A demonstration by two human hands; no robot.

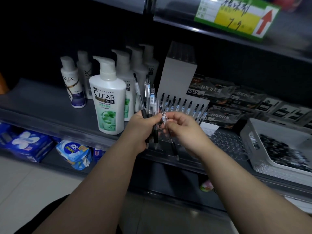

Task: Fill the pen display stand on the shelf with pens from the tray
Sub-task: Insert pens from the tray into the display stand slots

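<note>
Step in hand: by my reading, separating one pen from a handful so it can go into the pen display stand [178, 71]
Left hand [143, 122]: in front of the stand's left edge, fingers curled round a bundle of pens [148, 98] that fans upward
Right hand [183, 130]: in front of the stand and touching the left hand, thumb and fingers pinching a single pen [173, 147] that slants down towards the person
Stand: on the shelf [42, 102], with a white upright back panel and a clear stepped base full of round holes
Filled so far: a row of pens [184, 105] stands in the holes nearest the stand's back panel; the front holes look open, so most of the filling seems undone
Tray [253, 137]: right of the stand, close against its base, pale with slotted walls, dark pens lying inside
Next move: likely draw the single pen clear of the bundle, turn it upright, and lower it into an open hole in front of the filled row
Pens' look: slim, with clear barrels, black grips and a small pale label
Left of the stand: shampoo bottles [108, 98], white with pump tops
</note>
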